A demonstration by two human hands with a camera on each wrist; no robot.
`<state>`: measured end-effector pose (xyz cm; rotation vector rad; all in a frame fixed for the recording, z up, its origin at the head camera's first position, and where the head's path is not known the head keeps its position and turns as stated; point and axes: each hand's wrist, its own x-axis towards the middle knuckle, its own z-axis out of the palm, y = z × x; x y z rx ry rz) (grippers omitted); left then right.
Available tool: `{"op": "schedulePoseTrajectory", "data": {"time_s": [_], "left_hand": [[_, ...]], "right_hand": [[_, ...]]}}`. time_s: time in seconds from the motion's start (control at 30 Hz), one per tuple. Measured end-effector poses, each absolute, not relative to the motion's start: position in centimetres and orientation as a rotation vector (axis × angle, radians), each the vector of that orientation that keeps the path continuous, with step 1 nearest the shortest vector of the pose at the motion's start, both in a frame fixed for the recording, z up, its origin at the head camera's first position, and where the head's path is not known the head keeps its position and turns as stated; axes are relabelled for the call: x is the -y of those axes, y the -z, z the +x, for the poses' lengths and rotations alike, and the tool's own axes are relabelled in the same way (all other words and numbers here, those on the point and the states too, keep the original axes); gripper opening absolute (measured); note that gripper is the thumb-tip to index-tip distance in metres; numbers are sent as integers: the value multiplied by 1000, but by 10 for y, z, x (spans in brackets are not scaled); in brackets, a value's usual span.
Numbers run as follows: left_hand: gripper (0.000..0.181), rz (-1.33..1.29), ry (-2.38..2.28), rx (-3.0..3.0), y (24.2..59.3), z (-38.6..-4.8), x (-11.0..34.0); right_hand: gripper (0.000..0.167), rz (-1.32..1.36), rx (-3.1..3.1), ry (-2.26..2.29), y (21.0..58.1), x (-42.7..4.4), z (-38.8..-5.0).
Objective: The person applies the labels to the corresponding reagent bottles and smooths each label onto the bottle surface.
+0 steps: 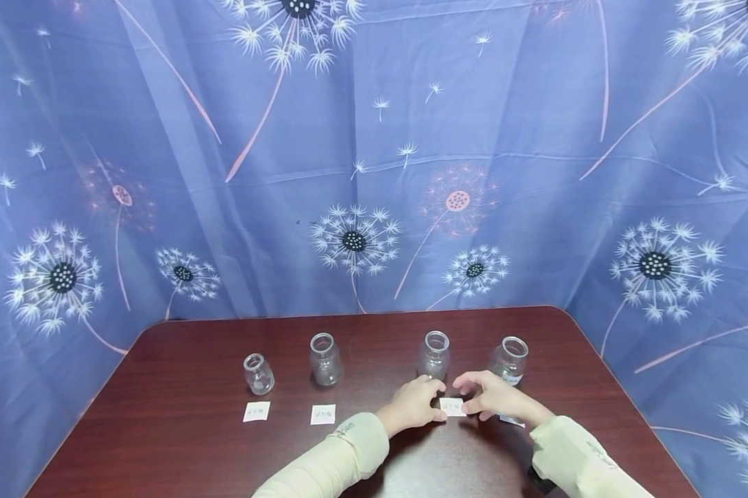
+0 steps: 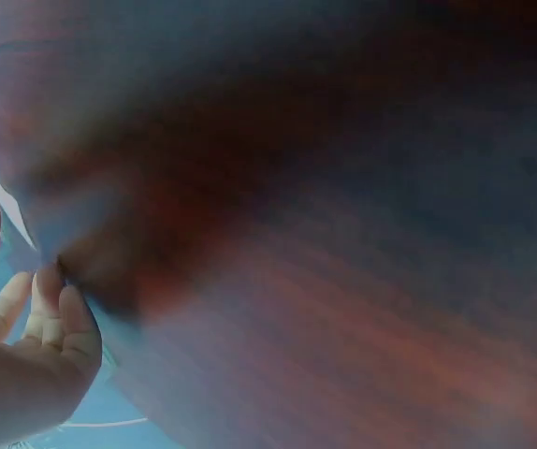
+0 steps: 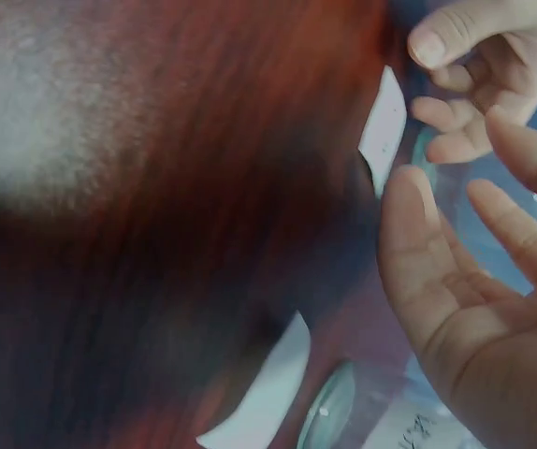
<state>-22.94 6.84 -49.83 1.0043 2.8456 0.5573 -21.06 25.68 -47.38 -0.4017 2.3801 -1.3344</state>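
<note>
A small white paper label with handwriting lies on the table between my two hands. My left hand is at the label's left side, fingers loosely bent and pinching nothing. From the right comes my right hand, its thumb close to the label's edge and the fingers spread apart; whether it touches the paper is unclear. Just behind the hands stands a clear glass jar, partly covered by the left one. Another glass jar, bearing a white label, stands behind the right hand. In the left wrist view, blur hides most detail.
Farther left stand a small glass jar and a larger one, each with a paper label in front. Another white paper lies partly under the right hand. A blue dandelion curtain hangs behind the dark wooden table.
</note>
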Motion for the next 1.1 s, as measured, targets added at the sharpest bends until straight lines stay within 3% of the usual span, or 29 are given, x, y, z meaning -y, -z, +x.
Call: {"op": "schedulePoseTrajectory", "data": {"time_s": [0.27, 0.5, 1.1], "left_hand": [[35, 890, -574, -2909, 505, -227, -74], [29, 839, -572, -2961, 506, -222, -76], [23, 877, -671, -2967, 513, -222, -75]], "right_hand": [[36, -435, -2628, 1124, 483, -246, -210], [32, -629, -2918, 818, 492, -245, -210], [30, -676, -2921, 788, 493, -242, -211]]}}
